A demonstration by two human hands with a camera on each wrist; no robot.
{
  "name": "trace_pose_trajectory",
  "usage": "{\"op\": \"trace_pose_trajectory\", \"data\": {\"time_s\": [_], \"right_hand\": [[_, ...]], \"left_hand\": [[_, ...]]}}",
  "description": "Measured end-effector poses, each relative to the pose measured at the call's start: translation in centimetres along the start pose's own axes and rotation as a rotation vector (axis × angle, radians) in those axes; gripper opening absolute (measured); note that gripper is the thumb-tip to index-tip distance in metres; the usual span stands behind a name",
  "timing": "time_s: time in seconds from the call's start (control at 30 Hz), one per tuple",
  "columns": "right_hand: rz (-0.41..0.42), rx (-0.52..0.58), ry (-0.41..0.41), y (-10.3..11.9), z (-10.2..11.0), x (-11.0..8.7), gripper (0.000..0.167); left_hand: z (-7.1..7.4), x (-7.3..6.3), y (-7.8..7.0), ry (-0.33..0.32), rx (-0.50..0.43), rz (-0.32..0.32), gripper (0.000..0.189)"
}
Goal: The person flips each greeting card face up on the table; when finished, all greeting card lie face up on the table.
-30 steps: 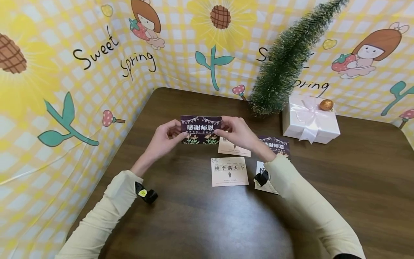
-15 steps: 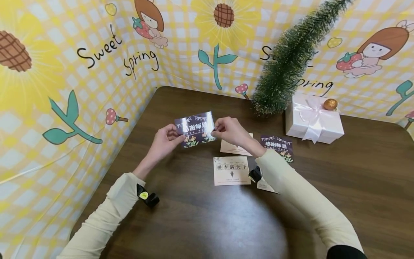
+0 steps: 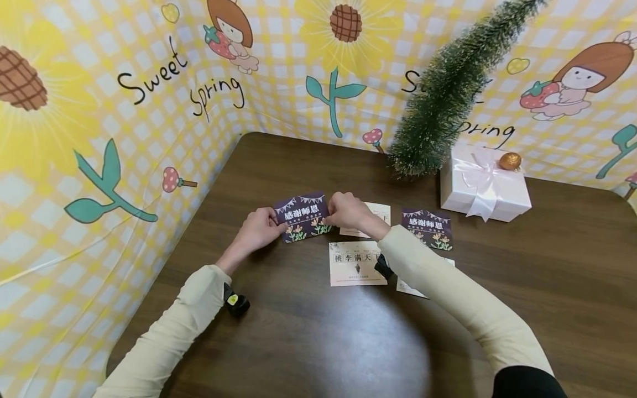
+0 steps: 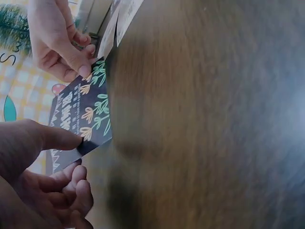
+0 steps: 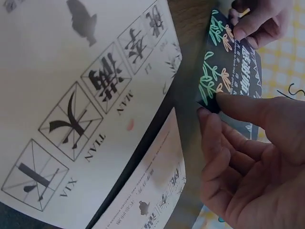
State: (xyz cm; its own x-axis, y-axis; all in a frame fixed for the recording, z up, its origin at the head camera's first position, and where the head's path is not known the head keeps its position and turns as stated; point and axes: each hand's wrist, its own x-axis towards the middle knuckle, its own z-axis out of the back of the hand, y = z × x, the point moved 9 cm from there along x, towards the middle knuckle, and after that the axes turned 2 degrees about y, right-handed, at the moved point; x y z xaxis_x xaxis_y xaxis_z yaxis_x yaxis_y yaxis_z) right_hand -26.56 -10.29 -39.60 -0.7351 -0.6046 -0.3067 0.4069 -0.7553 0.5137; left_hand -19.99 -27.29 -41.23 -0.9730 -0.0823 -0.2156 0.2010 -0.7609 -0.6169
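A dark purple card [image 3: 304, 216] with white lettering, bunting and orange-and-green flowers is held between both hands, slightly tilted, close over the table in the head view. My left hand [image 3: 257, 228] pinches its left edge, thumb on the printed face, as the left wrist view shows too. At the opposite edge, my right hand [image 3: 349, 211] pinches the lower corner between thumb [image 5: 243, 109] and fingers. A cream card [image 3: 354, 266] lies just below on the table. Another cream card [image 3: 379, 211] is partly hidden behind the right hand.
Right of the arm lies a second purple card [image 3: 427, 224]; a pale card [image 3: 412, 288] shows partly under the sleeve. A white gift box [image 3: 463, 193] with ribbon and a gold ornament [image 3: 510, 161] stands at the back right, beside a small artificial tree [image 3: 433, 116]. Patterned cloth [image 3: 278, 99] surrounds the brown table [image 3: 278, 342].
The held purple card has come down toward the table and nearer me, going from level to slightly tilted. Both hands moved with it, keeping hold of its edges.
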Motion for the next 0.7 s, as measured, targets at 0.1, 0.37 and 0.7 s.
{"op": "trace_pose_trajectory", "data": {"time_s": [0.1, 0.37, 0.7], "right_hand": [[-0.028, -0.034, 0.029, -0.3, -0.4, -0.1, 0.041], [-0.051, -0.104, 0.08, -0.6, -1.3, -0.4, 0.051], [-0.007, -0.173, 0.088, 0.7, -2.1, 0.1, 0.05]], "left_hand": [[-0.2, 0.0, -0.3, 0.038, 0.053, 0.005, 0.027], [-1.0, -0.2, -0.8, 0.147, 0.206, -0.002, 0.04], [-0.8, -0.8, -0.3, 0.143, 0.242, -0.024, 0.04]]}}
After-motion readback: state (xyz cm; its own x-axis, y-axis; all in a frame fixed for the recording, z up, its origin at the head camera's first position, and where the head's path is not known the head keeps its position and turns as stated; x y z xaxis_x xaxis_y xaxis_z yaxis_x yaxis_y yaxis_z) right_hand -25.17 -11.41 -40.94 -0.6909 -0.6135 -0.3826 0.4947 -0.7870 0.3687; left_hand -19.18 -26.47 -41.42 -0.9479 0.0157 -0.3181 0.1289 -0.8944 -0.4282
